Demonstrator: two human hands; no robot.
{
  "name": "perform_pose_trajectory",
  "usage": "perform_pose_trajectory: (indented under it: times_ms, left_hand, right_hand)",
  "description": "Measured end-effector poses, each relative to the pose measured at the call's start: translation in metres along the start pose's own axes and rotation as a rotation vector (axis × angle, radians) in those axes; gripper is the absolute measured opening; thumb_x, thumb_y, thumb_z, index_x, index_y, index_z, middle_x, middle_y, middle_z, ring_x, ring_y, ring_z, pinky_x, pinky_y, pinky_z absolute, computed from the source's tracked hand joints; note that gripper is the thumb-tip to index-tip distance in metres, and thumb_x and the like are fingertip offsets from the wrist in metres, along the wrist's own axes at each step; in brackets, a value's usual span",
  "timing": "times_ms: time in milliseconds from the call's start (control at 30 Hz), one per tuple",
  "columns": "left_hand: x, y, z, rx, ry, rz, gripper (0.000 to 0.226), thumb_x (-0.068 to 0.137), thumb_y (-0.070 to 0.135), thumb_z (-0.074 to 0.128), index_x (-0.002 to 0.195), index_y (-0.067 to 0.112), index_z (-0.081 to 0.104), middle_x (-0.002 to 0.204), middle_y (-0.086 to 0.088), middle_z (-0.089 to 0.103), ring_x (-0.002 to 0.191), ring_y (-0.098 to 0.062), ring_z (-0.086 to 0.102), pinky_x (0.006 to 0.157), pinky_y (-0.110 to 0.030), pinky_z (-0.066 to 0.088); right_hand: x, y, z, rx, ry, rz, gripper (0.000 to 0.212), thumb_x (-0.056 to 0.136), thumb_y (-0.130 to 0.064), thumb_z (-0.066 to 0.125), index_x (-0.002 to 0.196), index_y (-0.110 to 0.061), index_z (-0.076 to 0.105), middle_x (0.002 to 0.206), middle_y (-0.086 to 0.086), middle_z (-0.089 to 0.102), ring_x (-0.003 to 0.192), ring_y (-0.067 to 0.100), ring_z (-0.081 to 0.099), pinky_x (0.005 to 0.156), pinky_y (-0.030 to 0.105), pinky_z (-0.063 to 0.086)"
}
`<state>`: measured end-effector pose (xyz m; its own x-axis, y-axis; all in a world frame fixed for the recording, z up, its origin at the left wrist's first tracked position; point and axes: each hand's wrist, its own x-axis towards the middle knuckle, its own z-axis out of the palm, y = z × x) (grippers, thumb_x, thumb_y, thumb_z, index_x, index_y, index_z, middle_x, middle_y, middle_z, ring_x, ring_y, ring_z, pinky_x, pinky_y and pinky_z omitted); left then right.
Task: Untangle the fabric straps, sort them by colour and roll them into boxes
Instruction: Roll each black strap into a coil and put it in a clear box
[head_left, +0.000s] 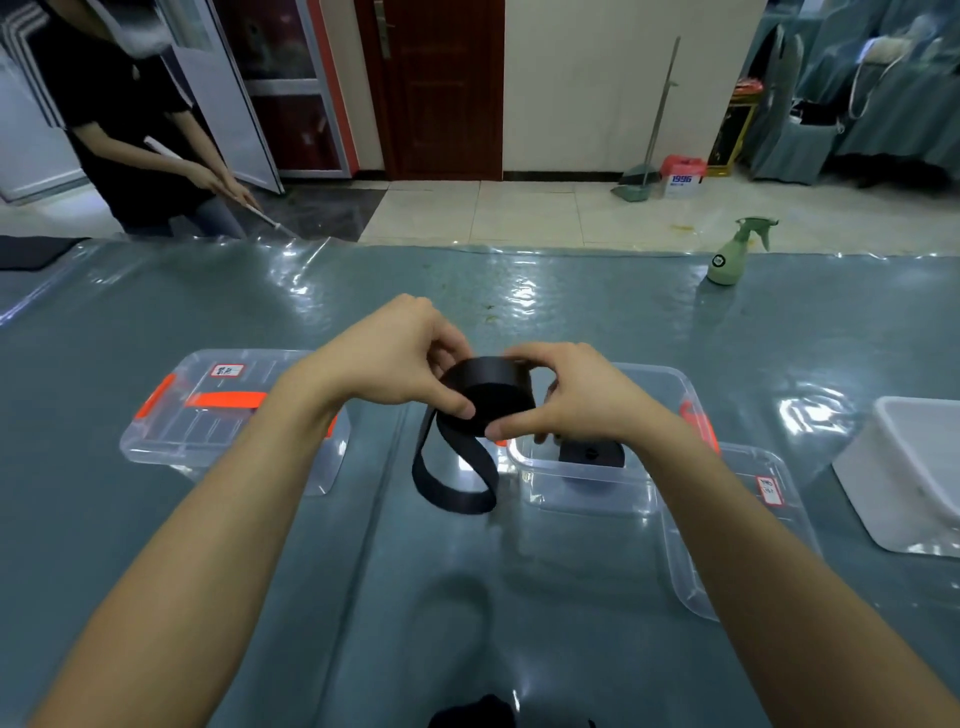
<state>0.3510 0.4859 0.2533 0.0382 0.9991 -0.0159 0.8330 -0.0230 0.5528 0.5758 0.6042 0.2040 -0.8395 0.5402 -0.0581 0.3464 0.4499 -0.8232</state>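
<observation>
Head view: left hand (395, 358) and right hand (566, 400) clamp their grip on the black strap (493, 387) between them.

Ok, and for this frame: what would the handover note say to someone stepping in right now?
Left hand: pinches the wound part of the black strap.
Right hand: pinches the same roll from the other side.
The loose tail hangs in a loop below the roll and is not yet wound.
Right clear box: open, with one finished black roll inside.
Left clear box: holds an orange strap.
Left to do: wind in the tail, then probably put this roll with the other black one.
The dark fabric at the bottom edge may be more straps; I cannot tell.
</observation>
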Motion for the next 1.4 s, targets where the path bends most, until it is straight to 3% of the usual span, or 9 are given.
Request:
perform_pose_trajectory:
  times_ms: [167,300,400,567,867,1000,1100,1200,1400]
  left_hand:
    - [0.013,0.025,0.011,0.574,-0.018,0.049,0.034,0.066,0.051,0.090,0.093,0.032,0.082,0.078,0.013,0.077,0.078,-0.013,0.070,0.068,-0.036,0.059]
    - [0.003,-0.008,0.006,-0.020,0.027,0.003,0.042,0.068,0.036,0.103,0.105,0.034,0.083,0.094,0.018,0.082,0.092,-0.001,0.078,0.086,-0.021,0.061]
    - [-0.001,-0.031,0.016,-0.415,-0.007,0.018,0.049,0.070,0.020,0.104,0.114,0.026,0.084,0.105,0.002,0.086,0.102,-0.015,0.082,0.092,-0.023,0.062]
    - [0.007,-0.036,0.025,-0.603,0.004,-0.007,0.055,0.061,0.038,0.107,0.110,0.027,0.086,0.106,-0.007,0.085,0.103,-0.024,0.083,0.089,-0.024,0.062]
    - [0.013,-0.017,0.024,-0.224,0.007,-0.013,0.034,0.065,0.036,0.104,0.091,0.029,0.084,0.081,0.009,0.083,0.078,-0.011,0.082,0.069,-0.020,0.060]
    - [0.025,0.002,0.029,0.532,-0.006,0.051,0.033,0.059,0.054,0.088,0.083,0.033,0.079,0.059,0.013,0.067,0.058,-0.006,0.061,0.057,-0.036,0.054]
    - [0.034,0.011,0.037,0.691,-0.092,0.076,0.035,0.058,0.055,0.086,0.084,0.033,0.079,0.058,0.010,0.063,0.057,-0.005,0.054,0.054,-0.031,0.047]
    - [0.033,0.006,0.036,0.575,-0.112,0.052,0.037,0.058,0.062,0.087,0.085,0.037,0.079,0.065,0.016,0.071,0.063,-0.005,0.062,0.059,-0.033,0.054]
    - [0.002,-0.039,0.029,-0.093,-0.135,-0.114,0.038,0.063,0.045,0.101,0.098,0.041,0.086,0.088,0.019,0.083,0.090,0.002,0.080,0.092,-0.032,0.062]
  right_hand:
    - [0.010,-0.003,0.015,-0.271,-0.042,-0.058,0.025,0.076,-0.044,0.095,0.089,-0.035,0.076,0.072,-0.006,0.078,0.055,0.009,0.073,0.052,0.027,0.056]
    - [-0.001,0.015,0.008,0.150,0.073,-0.019,0.022,0.077,-0.031,0.099,0.090,-0.026,0.082,0.076,0.004,0.081,0.065,0.021,0.080,0.058,0.022,0.058]
    - [-0.005,0.021,0.004,0.480,0.080,-0.010,0.030,0.075,-0.024,0.099,0.102,-0.018,0.086,0.090,0.017,0.083,0.074,0.039,0.081,0.066,0.036,0.067]
    - [-0.008,0.026,0.009,0.612,0.059,-0.021,0.030,0.082,-0.015,0.094,0.111,-0.014,0.084,0.098,0.022,0.082,0.077,0.046,0.080,0.070,0.041,0.068]
    - [-0.010,0.051,0.024,0.650,0.008,0.022,0.050,0.074,-0.017,0.100,0.120,-0.016,0.081,0.115,0.013,0.080,0.093,0.044,0.080,0.081,0.047,0.068]
    - [-0.009,0.045,0.024,0.049,0.026,0.059,0.069,0.062,-0.053,0.101,0.123,-0.051,0.067,0.118,-0.014,0.073,0.064,0.018,0.080,0.065,0.029,0.063]
    - [-0.002,0.039,0.030,-0.227,-0.008,0.023,0.048,0.070,-0.054,0.095,0.107,-0.039,0.070,0.097,-0.011,0.076,0.056,0.009,0.074,0.066,0.038,0.064]
    - [0.000,0.042,0.034,-0.125,0.024,0.018,0.026,0.077,-0.036,0.096,0.091,-0.032,0.075,0.077,-0.008,0.077,0.059,0.011,0.075,0.061,0.034,0.062]
    - [-0.010,0.054,0.024,0.449,0.077,0.040,0.032,0.073,-0.017,0.100,0.098,-0.028,0.085,0.092,0.008,0.083,0.070,0.036,0.081,0.065,0.036,0.067]
